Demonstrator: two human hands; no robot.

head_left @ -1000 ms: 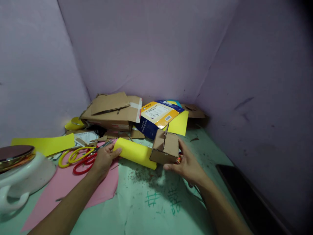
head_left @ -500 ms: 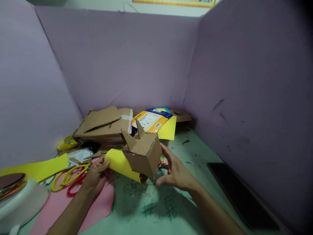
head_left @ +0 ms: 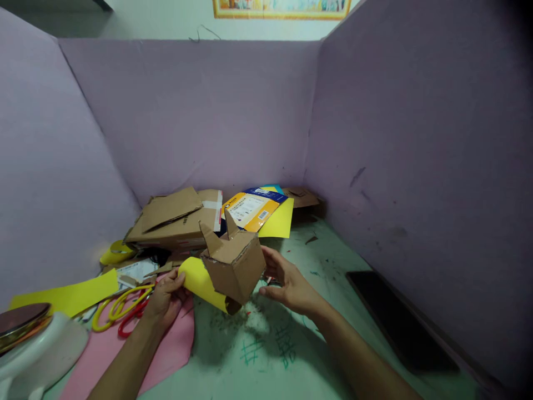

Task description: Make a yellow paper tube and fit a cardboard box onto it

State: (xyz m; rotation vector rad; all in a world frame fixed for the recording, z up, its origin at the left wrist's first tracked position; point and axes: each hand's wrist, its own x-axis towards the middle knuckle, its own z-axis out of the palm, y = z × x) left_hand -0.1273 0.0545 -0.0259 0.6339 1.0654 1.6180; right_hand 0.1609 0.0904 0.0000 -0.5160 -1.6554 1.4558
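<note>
A small brown cardboard box [head_left: 240,268] with two pointed ear-like flaps is held up over the table, tilted. Behind and to its left runs a curled tube of yellow paper [head_left: 199,282], which appears joined to it. My left hand [head_left: 165,297] pinches the tube's left edge between thumb and fingers. At the box's right side is my right hand [head_left: 293,286], fingers and thumb spread, with the upper fingertips at or very close to the cardboard. I cannot make out whether they touch it. The box hides part of the tube.
Scissors with yellow handles [head_left: 119,308] and red-handled scissors [head_left: 132,321] lie on pink paper [head_left: 170,355] at left. A white container [head_left: 45,355] stands front left. Behind are a flattened carton [head_left: 175,222] and an orange-blue envelope [head_left: 254,208]. A black slab [head_left: 395,316] lies right, beside purple partitions.
The view has tilted up slightly and shifted. My right hand stays by the box's right side with fingers apart, and my left hand keeps its pinch on the yellow tube.
</note>
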